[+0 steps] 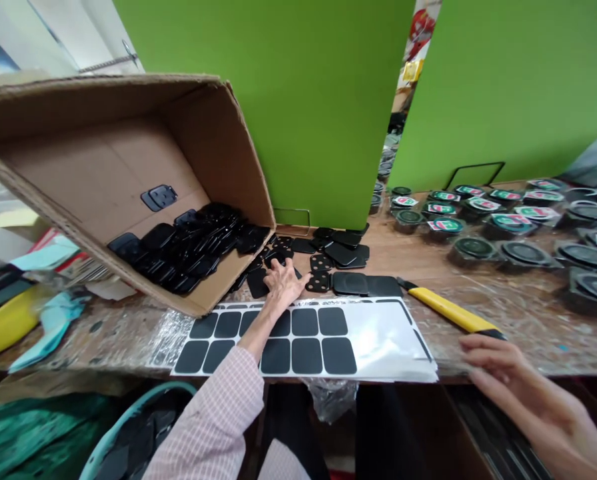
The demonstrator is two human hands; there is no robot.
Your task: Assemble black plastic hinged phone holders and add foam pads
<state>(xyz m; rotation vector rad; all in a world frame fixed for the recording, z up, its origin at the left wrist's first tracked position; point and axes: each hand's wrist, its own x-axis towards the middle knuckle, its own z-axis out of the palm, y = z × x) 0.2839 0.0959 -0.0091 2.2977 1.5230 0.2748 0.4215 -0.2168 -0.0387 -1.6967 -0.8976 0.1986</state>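
Observation:
My left hand (282, 285) reaches over loose black square plates (321, 263), fingers spread and tips touching the pieces. Some plates show rows of holes; others look smooth. Under my left forearm lies a white sheet (378, 333) bearing two rows of black rounded-square stickers (307, 356), its right part bare of them. At the right, my right hand (523, 387) hovers by the table edge with loosely extended fingers and nothing visible in it. Just beyond its fingertips lies a yellow utility knife (451, 310) with a black end.
A tilted cardboard box (218, 133) holding many black plates stands at the left. Clear-sided round containers (523, 253) with dark lids fill the right side. Green panels (303, 100) rise behind. Below the table edge sits a light-blue tub (111, 430) of black pieces.

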